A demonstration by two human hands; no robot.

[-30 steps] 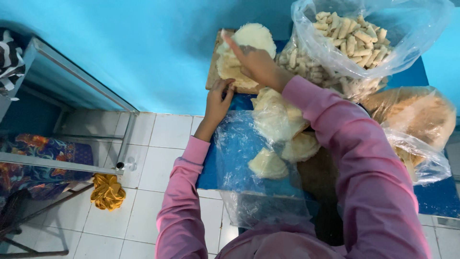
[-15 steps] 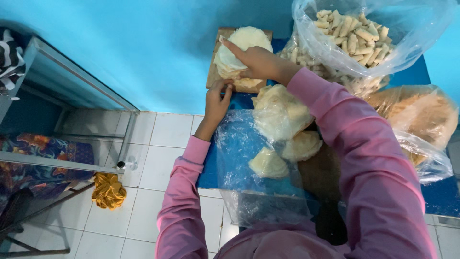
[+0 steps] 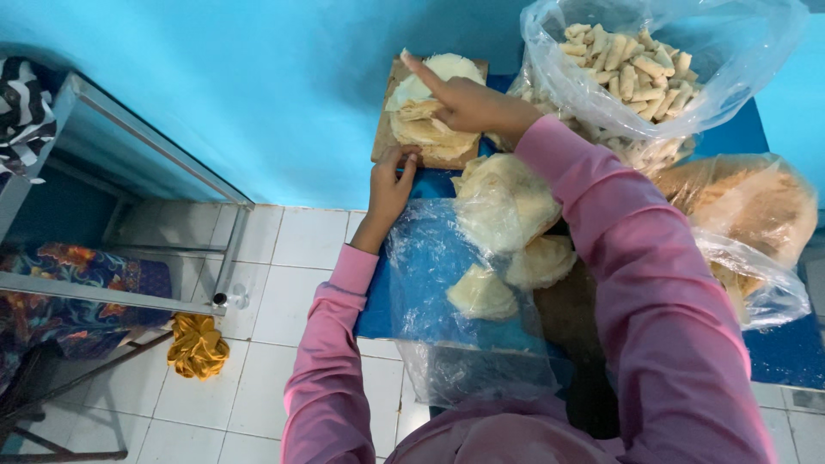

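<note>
A wooden board (image 3: 383, 137) lies on the blue table against the blue wall, with a pale round dough wrapper (image 3: 447, 69) spread on it. My right hand (image 3: 468, 103) rests on the wrapper and is folding a part of it over, fingers pinching the sheet. My left hand (image 3: 391, 180) touches the board's near edge with its fingertips. Both arms wear pink sleeves. Just below the board, a clear plastic bag (image 3: 455, 292) holds more pale wrappers (image 3: 503, 210).
A big clear bag of rolled pastry sticks (image 3: 636, 60) stands at the upper right. A bag with brownish filling (image 3: 739, 215) lies right of my arm. Left is a tiled floor with a yellow cloth (image 3: 198, 344) and a metal frame (image 3: 129, 292).
My right hand has drawn the wrapper's edge over, so the sheet now looks folded and crumpled on the board. My left hand stays at the board's edge.
</note>
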